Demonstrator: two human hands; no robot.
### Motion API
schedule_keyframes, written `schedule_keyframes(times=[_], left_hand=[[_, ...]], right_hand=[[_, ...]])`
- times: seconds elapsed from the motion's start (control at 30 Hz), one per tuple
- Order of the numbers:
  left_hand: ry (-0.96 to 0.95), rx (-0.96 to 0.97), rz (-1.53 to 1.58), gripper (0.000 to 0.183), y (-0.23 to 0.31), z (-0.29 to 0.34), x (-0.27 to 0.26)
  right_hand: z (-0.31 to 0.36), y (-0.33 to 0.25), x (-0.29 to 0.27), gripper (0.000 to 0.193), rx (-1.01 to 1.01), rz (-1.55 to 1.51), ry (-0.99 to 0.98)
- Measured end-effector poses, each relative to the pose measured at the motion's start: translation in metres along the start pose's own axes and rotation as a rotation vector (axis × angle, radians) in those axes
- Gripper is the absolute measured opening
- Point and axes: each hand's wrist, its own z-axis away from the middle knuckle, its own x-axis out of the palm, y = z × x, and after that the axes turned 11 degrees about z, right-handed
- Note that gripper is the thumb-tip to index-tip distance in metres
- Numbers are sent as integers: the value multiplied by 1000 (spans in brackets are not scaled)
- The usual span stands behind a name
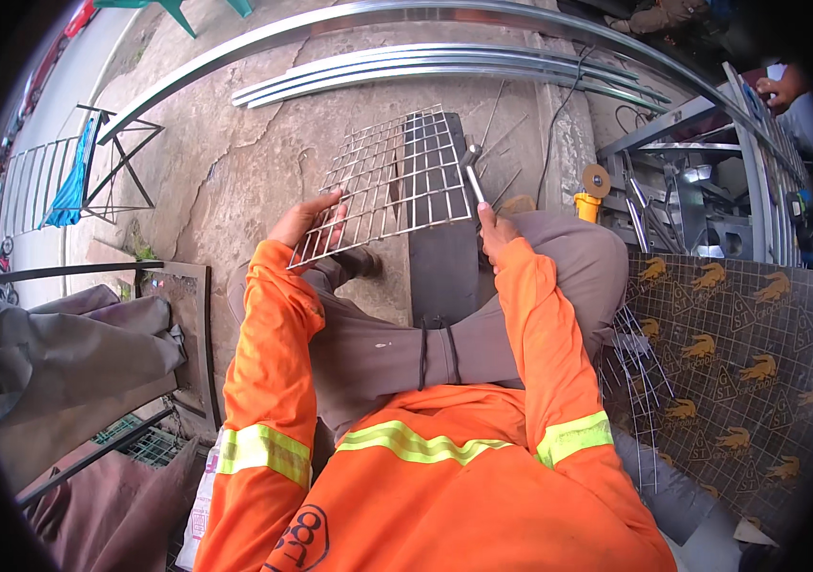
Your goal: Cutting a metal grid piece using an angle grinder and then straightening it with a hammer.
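My left hand (311, 221) grips the near left corner of a welded wire mesh panel (389, 181), its fingers closed on the wires. The panel is tilted and reaches over a long dark grey flat piece (442, 267) between my knees. In my right hand (497, 232) is a hammer (474, 176), held by its handle with the head pointing away from me. The hammer head is beside the panel's right edge; whether it touches the wires I cannot tell. Several loose thin rods (500, 143) lie on the ground beyond the hammer.
A metal bar (330, 21) arches across the far side, with long metal profiles (406, 71) behind the mesh. At right are a yellow angle grinder (589, 198), a metal frame (754, 162), a patterned dark board (711, 372) and another person's hand (780, 88). Draped cloth (82, 343) is at left.
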Motion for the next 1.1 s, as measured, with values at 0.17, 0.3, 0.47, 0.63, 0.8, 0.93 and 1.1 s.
schedule_keyframes(times=[0.17, 0.3, 0.47, 0.63, 0.8, 0.93, 1.1], left_hand=[[-7, 3, 6, 16, 3, 4, 1], [-283, -59, 431, 19, 24, 8, 1], [-372, 33, 349, 27, 40, 17, 9], [-554, -20, 431, 30, 54, 8, 16], [-610, -84, 477, 32, 59, 3, 17], [-601, -79, 519, 34, 58, 4, 20], [-572, -65, 526, 35, 58, 5, 22]], right_hand=[[-26, 18, 18, 75, -45, 91, 40], [-27, 23, 22, 76, -43, 76, 84], [-24, 24, 18, 89, -72, 126, -30], [-23, 22, 16, 80, -74, 76, 95], [-17, 21, 7, 89, -56, 93, -85], [-18, 22, 8, 82, -38, 53, -35], [-27, 28, 14, 77, -69, 25, 18]])
